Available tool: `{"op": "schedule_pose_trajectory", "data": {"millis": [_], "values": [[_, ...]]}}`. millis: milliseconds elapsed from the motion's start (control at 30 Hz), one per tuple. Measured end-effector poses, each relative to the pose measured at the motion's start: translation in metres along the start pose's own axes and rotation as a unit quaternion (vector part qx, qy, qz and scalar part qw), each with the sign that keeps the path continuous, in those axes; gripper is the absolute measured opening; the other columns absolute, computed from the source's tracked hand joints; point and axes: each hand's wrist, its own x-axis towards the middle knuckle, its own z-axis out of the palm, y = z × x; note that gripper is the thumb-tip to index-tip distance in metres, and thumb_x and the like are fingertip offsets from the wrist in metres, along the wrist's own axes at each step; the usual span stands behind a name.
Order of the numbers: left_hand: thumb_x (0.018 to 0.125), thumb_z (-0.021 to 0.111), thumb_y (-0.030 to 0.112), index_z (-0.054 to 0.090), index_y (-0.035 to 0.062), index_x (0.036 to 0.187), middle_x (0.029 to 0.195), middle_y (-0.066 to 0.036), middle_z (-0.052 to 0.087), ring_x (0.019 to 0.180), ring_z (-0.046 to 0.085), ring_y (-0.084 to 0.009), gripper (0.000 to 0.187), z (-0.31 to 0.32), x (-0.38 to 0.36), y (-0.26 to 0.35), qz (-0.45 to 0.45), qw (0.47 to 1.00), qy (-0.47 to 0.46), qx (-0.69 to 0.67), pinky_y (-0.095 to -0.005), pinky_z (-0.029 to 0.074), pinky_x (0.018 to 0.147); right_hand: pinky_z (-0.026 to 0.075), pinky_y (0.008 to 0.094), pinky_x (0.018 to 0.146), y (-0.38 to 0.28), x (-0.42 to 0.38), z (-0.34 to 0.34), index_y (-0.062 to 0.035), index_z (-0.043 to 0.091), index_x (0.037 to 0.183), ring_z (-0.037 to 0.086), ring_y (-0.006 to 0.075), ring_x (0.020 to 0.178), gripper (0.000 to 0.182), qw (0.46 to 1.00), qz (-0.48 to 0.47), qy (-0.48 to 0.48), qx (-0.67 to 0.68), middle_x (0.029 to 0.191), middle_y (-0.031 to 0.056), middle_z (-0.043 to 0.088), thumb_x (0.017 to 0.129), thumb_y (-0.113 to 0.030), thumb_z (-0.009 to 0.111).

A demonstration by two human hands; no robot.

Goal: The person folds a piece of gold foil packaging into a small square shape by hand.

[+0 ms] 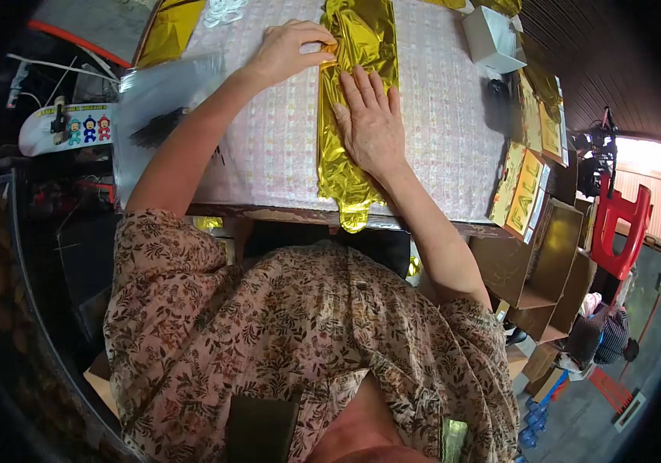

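fingers (361,85) flat on gold foil (346,162)

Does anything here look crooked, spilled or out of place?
Mostly tidy. The gold foil strip under the right hand is crumpled, and its lower end hangs over the table's near edge. The left hand pinches its left edge.

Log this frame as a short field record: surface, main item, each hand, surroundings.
Surface: table with checked cloth
Main item: gold foil strip, lying lengthwise, its near end hanging over the table edge
Left hand: pinching the foil's left edge
Right hand: flat, palm down on the foil
Surroundings: white box at far right, printed gold packs along the right edge, clear plastic bag at left
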Motion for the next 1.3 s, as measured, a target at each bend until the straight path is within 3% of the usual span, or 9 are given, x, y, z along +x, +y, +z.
{"op": "schedule_pose_trajectory", "data": {"millis": [233, 400, 533, 600, 733, 833, 1000, 1100, 1300], "values": [[0.088, 0.081, 0.034, 0.073, 0.0094, 0.127, 0.135, -0.007, 0.07, 0.128, 0.062, -0.0283, 0.047, -0.004, -0.013, 0.0, 0.009, 0.999, -0.026, 0.031, -0.0419, 0.048, 0.11, 0.025, 0.0575, 0.123, 0.002, -0.001, 0.001, -0.0126, 0.042, 0.158, 0.035, 0.0371, 0.151, 0.058, 1.0, -0.007, -0.002, 0.002, 0.164, 0.0148, 0.039, 0.108, -0.04, 0.048], [0.082, 0.082, 0.049, 0.057, 0.0127, 0.149, 0.157, -0.01, 0.052, 0.145, 0.047, -0.0295, 0.08, -0.013, -0.02, 0.01, 0.023, 0.991, -0.1, 0.088, -0.0471, 0.035, 0.12, 0.025, 0.0579, 0.123, 0.003, -0.001, 0.005, -0.0153, 0.041, 0.159, 0.035, 0.0374, 0.151, 0.057, 1.0, -0.011, 0.002, -0.005, 0.165, 0.0146, 0.038, 0.108, -0.04, 0.047], [0.078, 0.084, 0.053, 0.052, 0.0116, 0.153, 0.16, -0.012, 0.048, 0.147, 0.045, -0.0311, 0.092, -0.019, -0.025, 0.02, 0.024, 0.983, -0.117, 0.14, -0.0461, 0.035, 0.12, 0.024, 0.0575, 0.124, 0.003, -0.001, 0.005, -0.0147, 0.041, 0.159, 0.034, 0.0374, 0.152, 0.056, 1.0, -0.009, -0.002, -0.012, 0.165, 0.0151, 0.038, 0.109, -0.041, 0.044], [0.071, 0.079, 0.066, 0.043, 0.0109, 0.159, 0.166, -0.01, 0.038, 0.155, 0.033, -0.0282, 0.11, -0.022, -0.025, 0.02, -0.001, 0.98, -0.163, 0.112, -0.0498, 0.021, 0.125, 0.023, 0.0573, 0.124, 0.003, -0.001, 0.005, -0.0144, 0.041, 0.159, 0.034, 0.0374, 0.152, 0.056, 1.0, -0.008, 0.001, -0.013, 0.165, 0.0153, 0.038, 0.109, -0.041, 0.044], [0.079, 0.077, 0.06, 0.054, 0.0119, 0.151, 0.159, -0.011, 0.048, 0.15, 0.039, -0.0301, 0.09, -0.027, -0.01, 0.017, 0.019, 0.988, -0.149, 0.045, -0.0506, 0.026, 0.122, 0.022, 0.0559, 0.125, 0.002, -0.001, 0.004, -0.0136, 0.041, 0.159, 0.032, 0.0369, 0.153, 0.056, 1.0, -0.001, -0.004, -0.009, 0.165, 0.0154, 0.038, 0.109, -0.04, 0.043], [0.093, 0.071, 0.021, 0.072, 0.0045, 0.124, 0.129, -0.013, 0.071, 0.126, 0.061, -0.0345, 0.035, -0.031, 0.021, 0.03, 0.027, 0.998, -0.008, 0.047, -0.045, 0.048, 0.106, 0.022, 0.0561, 0.125, 0.002, -0.002, 0.004, -0.0133, 0.041, 0.159, 0.033, 0.0371, 0.153, 0.056, 1.0, -0.002, -0.007, -0.004, 0.165, 0.0156, 0.037, 0.109, -0.039, 0.043], [0.098, 0.066, 0.016, 0.072, 0.006, 0.126, 0.133, -0.011, 0.07, 0.13, 0.06, -0.0314, 0.031, 0.028, 0.051, 0.032, 0.144, 0.989, -0.02, -0.016, -0.0451, 0.048, 0.108, 0.022, 0.057, 0.125, 0.0, -0.001, 0.002, -0.0136, 0.039, 0.16, 0.033, 0.0373, 0.153, 0.057, 1.0, 0.001, -0.012, -0.009, 0.165, 0.016, 0.036, 0.109, -0.038, 0.043], [0.103, 0.061, 0.031, 0.06, 0.013, 0.145, 0.156, -0.004, 0.054, 0.149, 0.044, -0.0268, 0.046, 0.047, 0.058, 0.034, 0.141, 0.981, -0.083, 0.109, -0.0504, 0.031, 0.124, 0.022, 0.0575, 0.124, 0.0, 0.0, -0.001, -0.0136, 0.038, 0.161, 0.032, 0.0377, 0.153, 0.058, 1.0, 0.004, -0.014, -0.008, 0.165, 0.0162, 0.036, 0.109, -0.038, 0.044], [0.107, 0.049, 0.05, 0.036, 0.019, 0.162, 0.17, -0.001, 0.032, 0.157, 0.027, -0.0256, 0.064, 0.051, 0.076, 0.033, 0.066, 0.96, -0.171, 0.21, -0.0554, 0.016, 0.13, 0.023, 0.0577, 0.124, -0.002, -0.001, -0.001, -0.0122, 0.04, 0.159, 0.034, 0.0374, 0.152, 0.057, 1.0, -0.001, -0.01, 0.0, 0.165, 0.016, 0.037, 0.108, -0.036, 0.048]]}}
